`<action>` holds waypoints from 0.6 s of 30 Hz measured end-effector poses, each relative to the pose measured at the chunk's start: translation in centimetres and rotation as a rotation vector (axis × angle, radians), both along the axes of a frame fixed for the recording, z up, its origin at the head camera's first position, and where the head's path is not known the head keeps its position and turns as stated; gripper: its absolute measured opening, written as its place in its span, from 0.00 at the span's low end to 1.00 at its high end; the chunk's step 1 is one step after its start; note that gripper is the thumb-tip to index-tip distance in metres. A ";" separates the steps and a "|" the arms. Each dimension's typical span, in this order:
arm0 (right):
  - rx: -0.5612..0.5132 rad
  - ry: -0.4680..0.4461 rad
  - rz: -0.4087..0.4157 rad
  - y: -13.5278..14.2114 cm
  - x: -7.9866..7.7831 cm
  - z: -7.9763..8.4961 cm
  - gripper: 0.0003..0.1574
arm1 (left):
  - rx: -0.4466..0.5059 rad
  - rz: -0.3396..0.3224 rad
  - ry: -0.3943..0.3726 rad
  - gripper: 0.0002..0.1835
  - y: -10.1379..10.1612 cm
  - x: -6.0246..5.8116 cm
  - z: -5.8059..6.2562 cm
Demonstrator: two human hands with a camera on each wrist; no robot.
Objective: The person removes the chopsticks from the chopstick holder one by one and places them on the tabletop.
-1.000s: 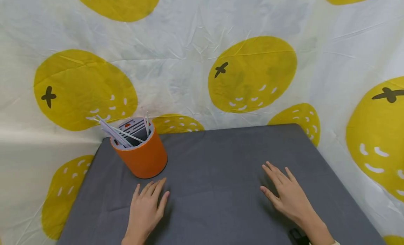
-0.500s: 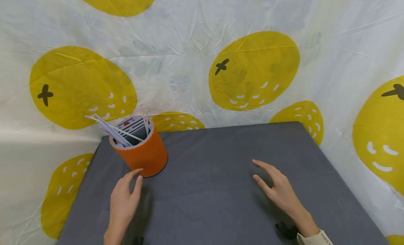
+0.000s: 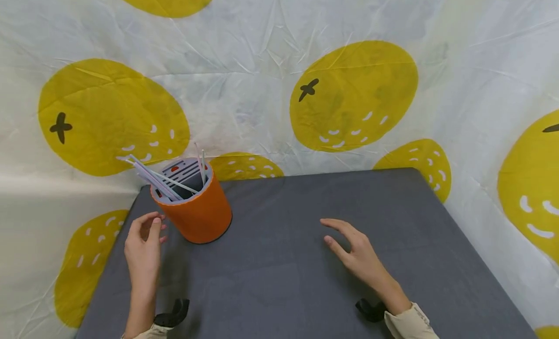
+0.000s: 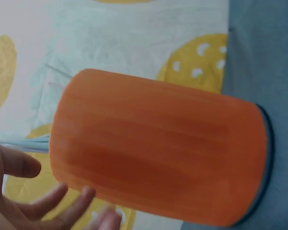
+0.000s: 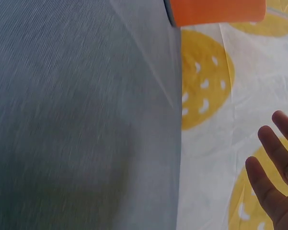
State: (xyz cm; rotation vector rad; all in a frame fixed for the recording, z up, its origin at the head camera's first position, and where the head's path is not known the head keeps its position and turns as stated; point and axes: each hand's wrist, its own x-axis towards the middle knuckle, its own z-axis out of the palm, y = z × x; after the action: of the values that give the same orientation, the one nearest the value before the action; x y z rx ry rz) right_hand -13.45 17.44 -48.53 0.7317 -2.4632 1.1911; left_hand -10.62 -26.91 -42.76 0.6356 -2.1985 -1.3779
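An orange round holder (image 3: pixel 196 215) stands at the back left of the dark grey table. Several thin pale sticks (image 3: pixel 158 182) lean out of its pale lilac, slotted top. Close to the holder's left side, my left hand (image 3: pixel 146 249) has its fingers loosely bent, with nothing in them. From the left wrist, the holder (image 4: pixel 158 148) fills the middle, and the spread fingers (image 4: pixel 79 206) are beside its lower edge. My right hand (image 3: pixel 360 254) hovers over the middle right of the table, fingers relaxed and thumb apart, holding nothing. The right wrist view shows its fingers (image 5: pixel 275 153) spread.
A white cloth (image 3: pixel 244 106) printed with big yellow fruit hangs behind and beside the table (image 3: pixel 279 280). The table's back edge runs just behind the holder. Dark straps (image 3: pixel 174 313) are at both wrists, near beige sleeves (image 3: pixel 410 322).
My left hand has moved left and forward, from in front of the holder to its left side. My right hand has shifted left across the table. The holder stays put.
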 end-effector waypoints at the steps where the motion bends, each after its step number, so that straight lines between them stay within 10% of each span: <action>1: -0.004 0.004 0.012 -0.4 -0.1 0.1 0.32 | 0.059 -0.008 0.000 0.23 -0.2 -0.3 0.3; 8: -0.042 0.004 0.122 -3.6 -0.7 0.3 0.30 | 0.419 -0.076 -0.032 0.32 -1.4 -2.3 2.0; 18: -0.141 -0.028 0.239 -8.2 -2.1 0.9 0.25 | 0.517 -0.070 0.017 0.27 -2.4 -4.9 1.7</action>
State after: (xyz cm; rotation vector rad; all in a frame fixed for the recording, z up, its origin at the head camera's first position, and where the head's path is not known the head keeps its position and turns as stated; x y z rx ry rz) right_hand -15.50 9.26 -47.61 0.9953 -2.3334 1.4520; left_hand -15.53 -29.35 -41.08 0.7200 -1.8653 -2.0020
